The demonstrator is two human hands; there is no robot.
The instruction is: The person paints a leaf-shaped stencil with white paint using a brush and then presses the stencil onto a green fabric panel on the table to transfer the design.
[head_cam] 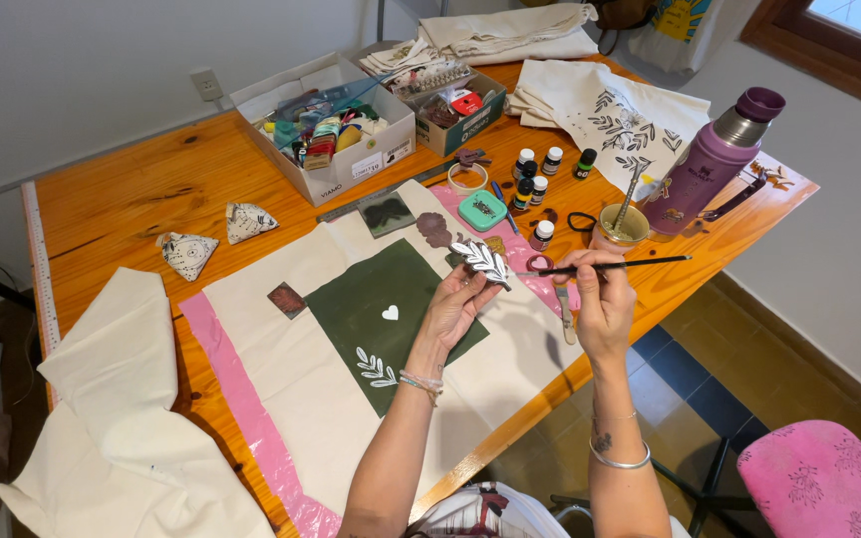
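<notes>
The left hand pinches a leaf-shaped stamp, white-coated and veined, at its fingertips, toward one o'clock from the palm. The right hand, at three o'clock, closes its fingers on a thin dark paintbrush whose tip touches the stamp, above cream cloth on the wooden table.

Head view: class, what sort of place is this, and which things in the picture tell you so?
Probably a home craft workspace for printing on fabric. The left hand holds a leaf-shaped stamp, the right hand a paintbrush. Small paint bottles stand on the wooden table, and a cream cloth bears a green painted panel.
</notes>
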